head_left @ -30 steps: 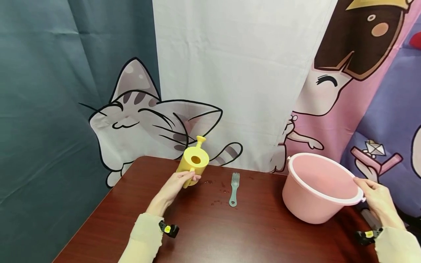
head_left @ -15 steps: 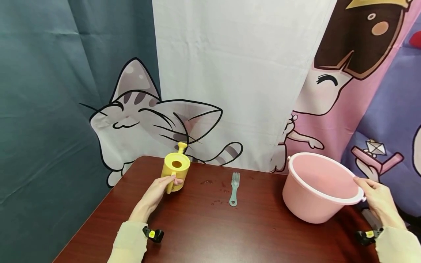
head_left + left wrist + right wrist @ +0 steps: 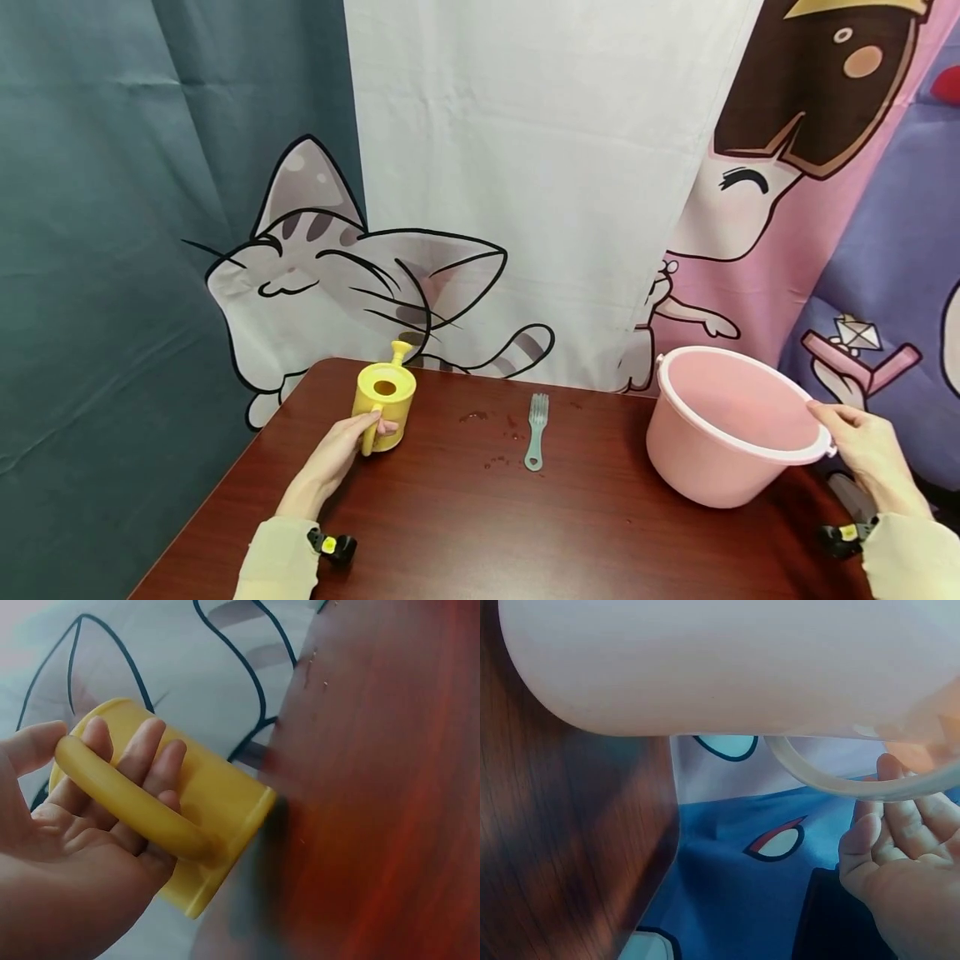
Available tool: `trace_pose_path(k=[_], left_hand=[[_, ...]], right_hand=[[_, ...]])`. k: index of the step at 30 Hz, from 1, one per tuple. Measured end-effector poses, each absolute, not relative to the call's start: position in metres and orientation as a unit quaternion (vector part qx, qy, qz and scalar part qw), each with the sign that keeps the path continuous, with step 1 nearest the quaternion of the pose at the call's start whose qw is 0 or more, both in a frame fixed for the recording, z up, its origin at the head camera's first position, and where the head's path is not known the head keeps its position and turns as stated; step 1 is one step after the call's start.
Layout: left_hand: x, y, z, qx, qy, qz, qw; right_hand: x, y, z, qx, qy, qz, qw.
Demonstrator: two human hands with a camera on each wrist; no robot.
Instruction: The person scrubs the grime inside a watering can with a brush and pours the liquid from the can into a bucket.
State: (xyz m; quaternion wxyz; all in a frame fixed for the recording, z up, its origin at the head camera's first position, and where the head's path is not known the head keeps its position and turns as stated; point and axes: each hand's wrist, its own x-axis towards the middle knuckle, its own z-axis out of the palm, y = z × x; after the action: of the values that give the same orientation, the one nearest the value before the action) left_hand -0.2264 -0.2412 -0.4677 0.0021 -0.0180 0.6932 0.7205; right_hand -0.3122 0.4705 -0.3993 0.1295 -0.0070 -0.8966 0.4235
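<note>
My left hand (image 3: 330, 458) holds a yellow watering can (image 3: 400, 410) by its handle, near the table's back left. In the left wrist view, the fingers pass through the can's handle (image 3: 131, 801) and the thumb touches its top end. The can stands almost upright, its spout pointing away and its base close to the tabletop. At the far right, my right hand (image 3: 872, 450) grips the rim of a pink bucket (image 3: 701, 467) with thumb and fingers. In the right wrist view, a pale curved band (image 3: 817, 778) hangs beside the bucket, close to the fingertips.
A grey-green plastic fork (image 3: 536, 433) lies between can and bucket on the dark red wooden table (image 3: 525, 533). Water drops (image 3: 495, 462) dot the wood around it. A curtain (image 3: 555, 167) with cartoon figures hangs right behind the table's back edge.
My left hand has brought the watering can leftward, down and nearer. The right hand and the bucket have stayed in place, as has the fork.
</note>
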Motion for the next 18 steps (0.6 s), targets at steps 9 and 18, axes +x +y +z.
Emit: trace_pose_path(k=[9, 18], left_hand=[[-0.220, -0.257, -0.483, -0.034, 0.662, 0.748, 0.009], [-0.219, -0.265, -0.488, -0.037, 0.686, 0.727, 0.004]], right_hand=[[-0.311, 0.468, -0.398, -0.012, -0.906, 0.406, 0.122], [-0.310, 0.462, -0.396, -0.027, -0.928, 0.342, 0.143]])
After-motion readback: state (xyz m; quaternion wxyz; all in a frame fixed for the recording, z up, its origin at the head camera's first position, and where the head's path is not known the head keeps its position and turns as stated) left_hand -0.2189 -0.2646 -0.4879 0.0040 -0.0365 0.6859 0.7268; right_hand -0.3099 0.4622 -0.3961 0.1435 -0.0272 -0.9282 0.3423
